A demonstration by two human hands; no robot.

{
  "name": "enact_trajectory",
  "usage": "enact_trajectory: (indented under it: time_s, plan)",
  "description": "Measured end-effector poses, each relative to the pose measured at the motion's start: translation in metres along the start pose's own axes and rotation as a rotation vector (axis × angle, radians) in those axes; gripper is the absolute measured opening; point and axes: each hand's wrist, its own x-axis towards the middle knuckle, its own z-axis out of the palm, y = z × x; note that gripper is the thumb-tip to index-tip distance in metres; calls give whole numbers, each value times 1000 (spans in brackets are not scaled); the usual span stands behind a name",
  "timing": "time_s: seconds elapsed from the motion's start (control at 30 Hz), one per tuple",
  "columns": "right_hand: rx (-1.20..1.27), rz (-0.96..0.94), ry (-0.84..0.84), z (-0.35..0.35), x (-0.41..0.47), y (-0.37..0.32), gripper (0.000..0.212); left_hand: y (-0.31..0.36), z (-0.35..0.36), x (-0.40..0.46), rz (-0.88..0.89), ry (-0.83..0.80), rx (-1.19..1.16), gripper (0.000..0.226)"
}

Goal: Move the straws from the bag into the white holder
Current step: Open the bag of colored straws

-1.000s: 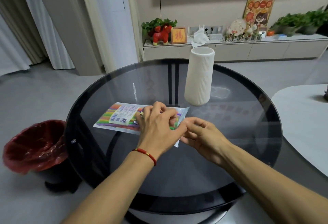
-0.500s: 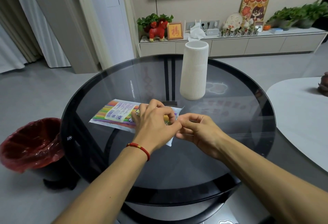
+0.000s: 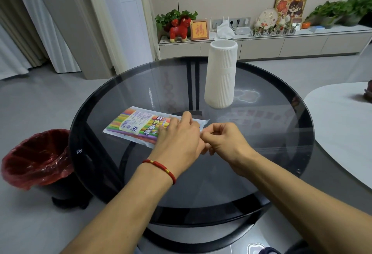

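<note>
I am pinning the straw bag (image 3: pixel 138 125) flat on the glass tabletop (image 3: pixel 261 153) with my left hand (image 3: pixel 178 139), my right hand (image 3: pixel 223 141) pinching its sealed end. I am judging a slow, steady tear best. The white holder (image 3: pixel 221 74) is standing upright beyond.

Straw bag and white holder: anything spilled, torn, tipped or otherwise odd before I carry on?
Nothing stands out. The straw bag lies flat on the glass table with the straws inside, both hands at its right end. The white holder stands upright behind it, apart from the bag.
</note>
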Motion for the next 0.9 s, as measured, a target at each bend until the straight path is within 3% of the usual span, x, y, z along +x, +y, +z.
enact_trajectory:
  time_s: [0.13,0.27,0.43,0.57,0.63,0.77,0.83,0.9]
  plan:
    - [-185,17,31,-4,1,4,13,-7,-6,1,-5,115,-124,11]
    - [-427,-8,122,-4,0,10,12,-21,-8,-2,2,190,-220,11]
    - [-747,-390,251,5,-5,7,43,-21,2,-4,54,195,-176,14]
    - [-832,-660,274,4,1,1,16,-33,8,2,148,125,-228,16]
    - [-798,-664,256,-2,4,1,15,-48,7,8,116,-21,-249,41]
    - [-706,-666,242,-8,3,2,17,-77,14,14,143,-260,-144,120]
    - [-649,-637,268,-9,1,4,17,-81,21,14,217,-295,-110,135]
    - [-578,-596,291,-8,2,4,17,-80,26,16,254,-237,-80,136]
